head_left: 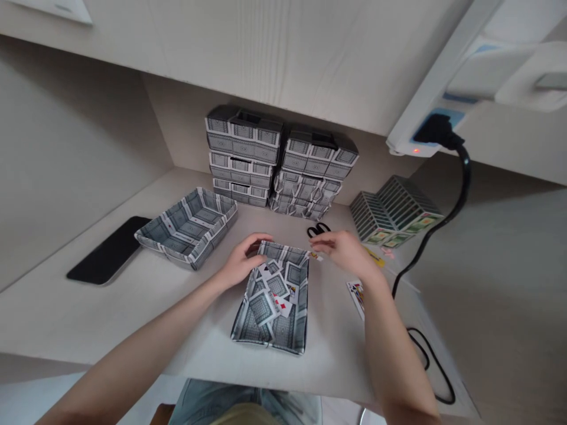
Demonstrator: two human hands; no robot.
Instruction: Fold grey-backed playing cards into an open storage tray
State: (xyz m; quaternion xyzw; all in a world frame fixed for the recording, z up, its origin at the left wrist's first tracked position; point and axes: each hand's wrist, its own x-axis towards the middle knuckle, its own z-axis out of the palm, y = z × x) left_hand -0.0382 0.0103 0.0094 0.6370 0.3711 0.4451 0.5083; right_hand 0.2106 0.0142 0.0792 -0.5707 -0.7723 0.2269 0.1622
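Note:
A tray folded from grey-backed playing cards (301, 327) sits on the desk in front of me. Small cut card pieces (266, 304) lie loose inside it, some face up. My left hand (243, 260) is closed round the tray's far left corner, thumb over the rim and fingers behind. By the far right corner is my right hand (339, 251), its fingers drawn together. Just below those fingertips shows a small face-up card piece (316, 256); whether they pinch it is unclear. Black-handled scissors (319, 229) lie right behind this hand, partly covered.
A larger card tray (190, 227) stands left, beside a black phone (108, 251). Stacked card boxes (243, 139) line the back wall. Green-and-white card blocks (398, 209) and a yellow item (375, 257) are right. A black cable (463, 183) hangs from a power strip (416, 133).

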